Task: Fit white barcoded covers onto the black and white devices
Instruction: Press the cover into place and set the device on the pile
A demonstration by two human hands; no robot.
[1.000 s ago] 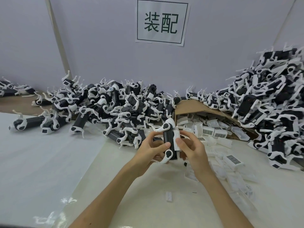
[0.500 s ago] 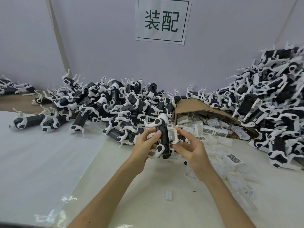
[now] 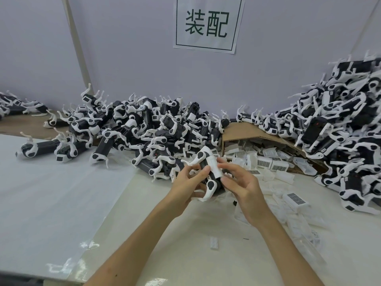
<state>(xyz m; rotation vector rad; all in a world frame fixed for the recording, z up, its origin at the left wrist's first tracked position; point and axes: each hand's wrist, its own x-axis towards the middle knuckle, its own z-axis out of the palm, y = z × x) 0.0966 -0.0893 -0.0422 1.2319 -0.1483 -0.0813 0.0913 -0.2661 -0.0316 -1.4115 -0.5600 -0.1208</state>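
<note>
At frame centre, the left hand (image 3: 188, 183) grips a black-and-white legged plastic device (image 3: 204, 163), fingers curled round its body. The right hand (image 3: 245, 189) pinches a white rectangular plastic cover (image 3: 214, 165) between thumb and fingertips, held against the device's upper face. Taken from the grip, an open brown cardboard box (image 3: 247, 131) at 1 o'clock spills barcoded covers (image 3: 265, 163) onto the cream table (image 3: 216, 269). A device heap (image 3: 144, 137) lies at 10 o'clock and a second device heap (image 3: 340, 145) at 2 o'clock. A white sheet (image 3: 51, 182) lies at 9 o'clock.
</note>
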